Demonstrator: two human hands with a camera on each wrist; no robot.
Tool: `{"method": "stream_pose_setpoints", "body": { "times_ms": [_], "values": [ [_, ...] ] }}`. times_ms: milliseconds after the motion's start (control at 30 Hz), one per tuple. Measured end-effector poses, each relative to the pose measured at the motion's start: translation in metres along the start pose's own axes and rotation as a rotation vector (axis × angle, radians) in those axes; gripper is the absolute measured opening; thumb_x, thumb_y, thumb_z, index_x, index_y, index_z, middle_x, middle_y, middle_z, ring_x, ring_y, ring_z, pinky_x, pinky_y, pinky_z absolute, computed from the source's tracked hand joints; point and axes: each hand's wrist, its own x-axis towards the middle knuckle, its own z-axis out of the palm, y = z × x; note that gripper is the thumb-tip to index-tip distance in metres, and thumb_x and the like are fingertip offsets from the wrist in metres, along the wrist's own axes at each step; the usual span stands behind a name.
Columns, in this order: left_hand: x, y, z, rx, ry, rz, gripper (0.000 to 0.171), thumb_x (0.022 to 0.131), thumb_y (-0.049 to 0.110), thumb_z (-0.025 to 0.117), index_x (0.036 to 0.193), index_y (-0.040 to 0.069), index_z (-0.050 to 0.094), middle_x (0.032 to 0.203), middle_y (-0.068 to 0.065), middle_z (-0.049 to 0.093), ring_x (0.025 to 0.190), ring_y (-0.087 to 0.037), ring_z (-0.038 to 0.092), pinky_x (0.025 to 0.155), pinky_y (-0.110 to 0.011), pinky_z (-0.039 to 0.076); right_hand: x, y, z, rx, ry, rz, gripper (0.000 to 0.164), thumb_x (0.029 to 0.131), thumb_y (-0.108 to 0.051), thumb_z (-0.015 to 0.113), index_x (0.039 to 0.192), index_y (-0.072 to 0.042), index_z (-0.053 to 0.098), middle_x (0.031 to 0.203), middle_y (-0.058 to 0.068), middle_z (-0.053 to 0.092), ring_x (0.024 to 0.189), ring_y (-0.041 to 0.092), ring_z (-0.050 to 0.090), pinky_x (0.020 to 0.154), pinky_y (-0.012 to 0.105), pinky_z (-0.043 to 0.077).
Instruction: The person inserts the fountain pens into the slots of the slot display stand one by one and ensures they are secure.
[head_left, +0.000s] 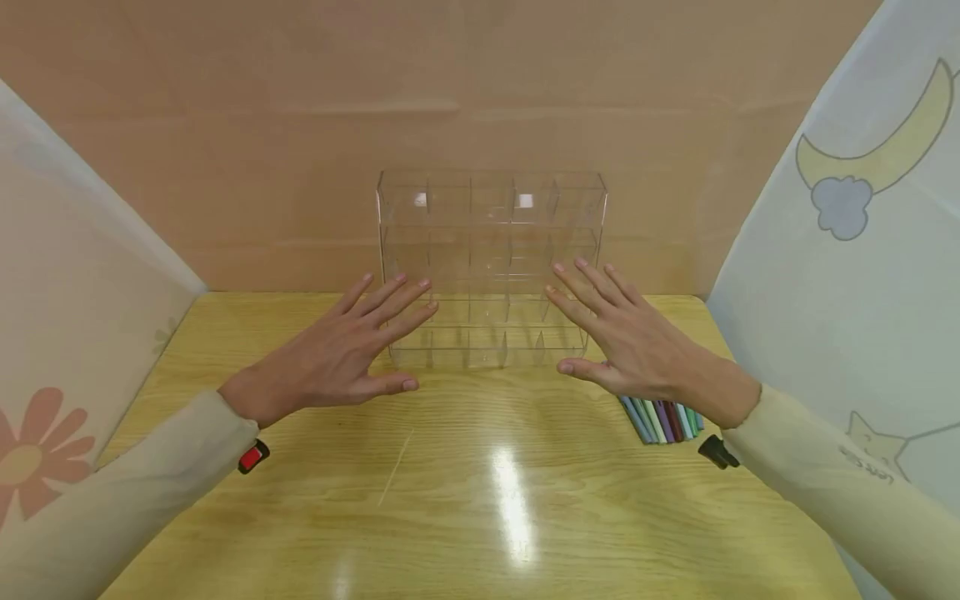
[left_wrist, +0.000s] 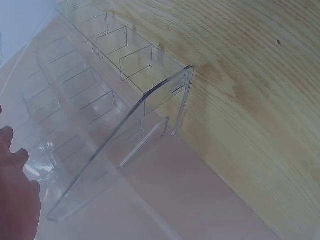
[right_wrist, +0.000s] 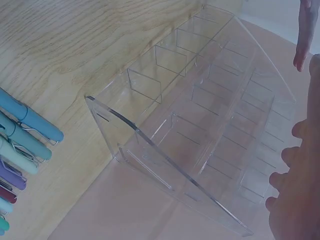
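A clear tiered rack (head_left: 491,221) with several small compartments stands at the back of the wooden table. My left hand (head_left: 337,354), fingers straight and spread, hovers before its left side. Mirroring it, my right hand (head_left: 637,346) is spread in front of the rack's right side. Neither hand holds anything. A row of capped pens (head_left: 660,421) in several colours lies partly beneath my right hand; their metal clips show in the right wrist view, where the pens (right_wrist: 32,125) are left of the rack (right_wrist: 170,145). The left wrist view shows the rack's side panel (left_wrist: 120,135) close up.
The wooden table (head_left: 450,517) carries a bright light reflection. Behind the rack rises a plain brownish backdrop (head_left: 300,142). Pale printed curtains border the left (head_left: 67,250) and right (head_left: 832,292) sides. A dark strap piece sits under each wrist.
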Motion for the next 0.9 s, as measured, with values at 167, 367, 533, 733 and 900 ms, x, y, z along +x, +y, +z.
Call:
{"method": "stream_pose_setpoints", "body": {
  "times_ms": [167,367,533,733,900],
  "values": [
    [-0.004,0.001,0.002,-0.034,0.004,-0.029,0.094,0.101,0.064,0.062,0.173,0.023,0.018,0.182,-0.006,0.008,0.169,-0.037,0.009,0.135,-0.064,0.008,-0.004,0.0,-0.001,0.013,-0.008,0.025,0.092,0.104,-0.062,0.056,0.173,-0.02,0.013,0.183,0.006,0.002,0.169,0.04,0.008,0.137,0.055,0.004],
    [-0.013,0.0,0.01,-0.098,0.014,-0.078,0.094,0.101,0.059,0.065,0.173,0.023,0.016,0.183,-0.005,0.004,0.168,-0.04,0.011,0.132,-0.07,0.012,-0.01,0.002,0.001,0.038,-0.017,0.057,0.091,0.105,-0.058,0.058,0.173,-0.018,0.014,0.183,0.005,0.003,0.169,0.038,0.008,0.138,0.052,0.001],
    [-0.017,-0.002,0.02,-0.179,0.006,-0.135,0.091,0.103,0.055,0.064,0.173,0.021,0.016,0.183,-0.006,0.004,0.167,-0.044,0.011,0.131,-0.072,0.011,-0.014,0.005,0.003,0.1,-0.046,0.118,0.092,0.105,-0.053,0.06,0.173,-0.019,0.009,0.183,0.003,0.0,0.169,0.035,0.01,0.135,0.058,0.015],
    [-0.023,-0.003,0.033,-0.346,0.039,-0.252,0.091,0.106,0.046,0.064,0.174,0.018,0.009,0.182,-0.014,0.005,0.168,-0.042,0.011,0.13,-0.074,0.008,-0.021,0.008,0.008,0.213,-0.063,0.204,0.09,0.107,-0.046,0.061,0.173,-0.019,0.006,0.182,0.002,0.002,0.167,0.037,0.018,0.128,0.067,0.027],
    [-0.028,-0.006,0.045,-0.512,0.081,-0.351,0.095,0.107,0.041,0.064,0.174,0.021,0.0,0.182,-0.007,-0.002,0.169,-0.039,0.006,0.131,-0.072,0.004,-0.028,0.011,0.013,0.345,-0.074,0.311,0.085,0.109,-0.044,0.058,0.174,-0.019,0.01,0.182,0.007,0.011,0.166,0.04,0.02,0.128,0.069,0.026]
  ]
}}
